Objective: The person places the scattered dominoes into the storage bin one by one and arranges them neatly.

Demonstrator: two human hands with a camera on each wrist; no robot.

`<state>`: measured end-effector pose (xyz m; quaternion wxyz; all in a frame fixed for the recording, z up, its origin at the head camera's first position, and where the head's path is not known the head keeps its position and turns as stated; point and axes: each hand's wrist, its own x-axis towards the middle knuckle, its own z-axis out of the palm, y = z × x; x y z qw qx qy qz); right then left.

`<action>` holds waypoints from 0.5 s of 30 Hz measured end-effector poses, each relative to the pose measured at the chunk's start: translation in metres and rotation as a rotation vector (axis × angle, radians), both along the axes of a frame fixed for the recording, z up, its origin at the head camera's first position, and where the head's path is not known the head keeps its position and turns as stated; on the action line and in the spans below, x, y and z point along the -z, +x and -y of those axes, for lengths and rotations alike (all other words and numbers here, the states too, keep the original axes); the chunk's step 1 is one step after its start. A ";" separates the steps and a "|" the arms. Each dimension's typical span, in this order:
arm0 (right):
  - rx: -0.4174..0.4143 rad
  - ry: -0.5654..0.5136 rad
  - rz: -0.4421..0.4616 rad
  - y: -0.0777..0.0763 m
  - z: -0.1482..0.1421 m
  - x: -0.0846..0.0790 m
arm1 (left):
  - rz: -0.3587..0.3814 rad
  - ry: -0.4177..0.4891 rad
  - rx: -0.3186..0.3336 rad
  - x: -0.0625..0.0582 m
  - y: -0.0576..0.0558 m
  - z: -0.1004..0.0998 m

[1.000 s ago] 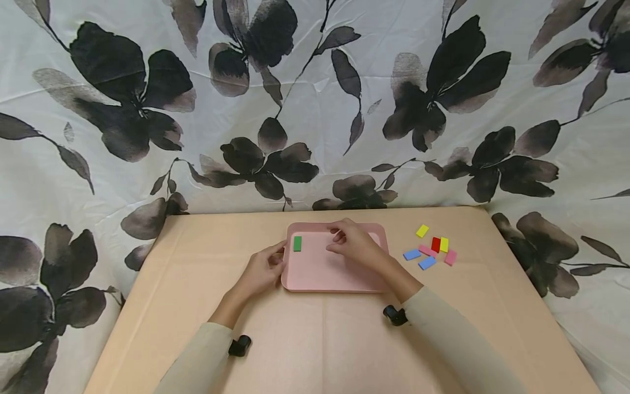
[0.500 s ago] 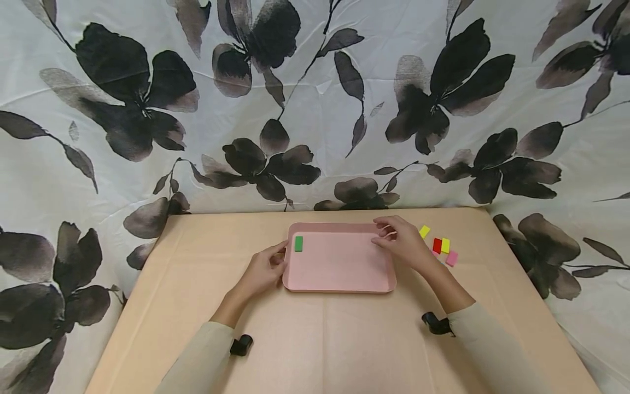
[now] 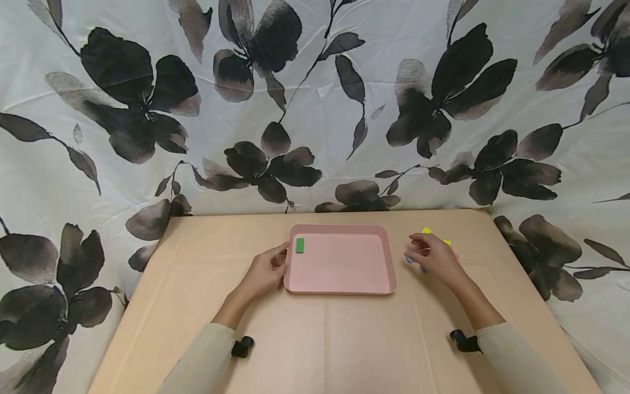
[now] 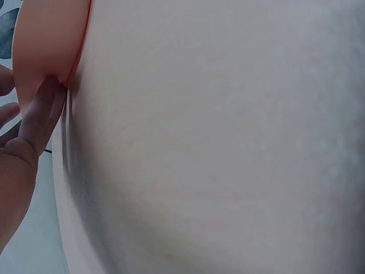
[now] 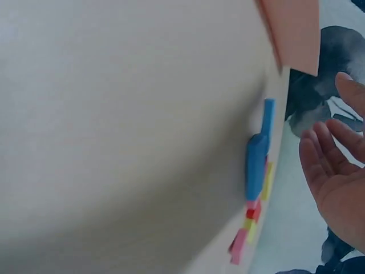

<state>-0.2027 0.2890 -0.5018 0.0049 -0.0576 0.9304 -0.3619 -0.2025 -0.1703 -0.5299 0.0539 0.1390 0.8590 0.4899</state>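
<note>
A shallow pink tray (image 3: 344, 265) lies on the table with one green block (image 3: 299, 245) near its upper left corner. My left hand (image 3: 263, 271) holds the tray's left edge; in the left wrist view the thumb (image 4: 41, 114) presses on its outer wall. Right of the tray, my right hand (image 3: 437, 260) hovers over a group of small coloured blocks and covers most of them in the head view. Its fingers are loosely bent with nothing between them. The right wrist view shows two blue blocks (image 5: 256, 171), then yellow, red and pink blocks (image 5: 237, 246) beyond.
The tan table (image 3: 315, 339) ends at a back edge against a white cloth (image 3: 325, 126) with dark flowers. Black cameras (image 3: 243, 347) sit at both wrists.
My right hand has moved right, from above the tray to above the coloured blocks. My left hand has stayed at the tray's left edge, and the green block has not moved.
</note>
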 end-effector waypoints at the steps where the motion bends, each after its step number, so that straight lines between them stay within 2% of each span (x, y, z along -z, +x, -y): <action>1: 0.009 0.021 0.006 0.001 -0.002 0.002 | -0.003 -0.002 0.002 0.000 0.000 0.000; 7: 0.064 0.115 0.013 0.007 -0.010 0.012 | 0.002 0.002 0.000 0.001 -0.001 -0.001; 15: 0.110 0.153 0.047 0.008 -0.010 0.022 | 0.001 -0.008 -0.018 0.001 0.000 -0.003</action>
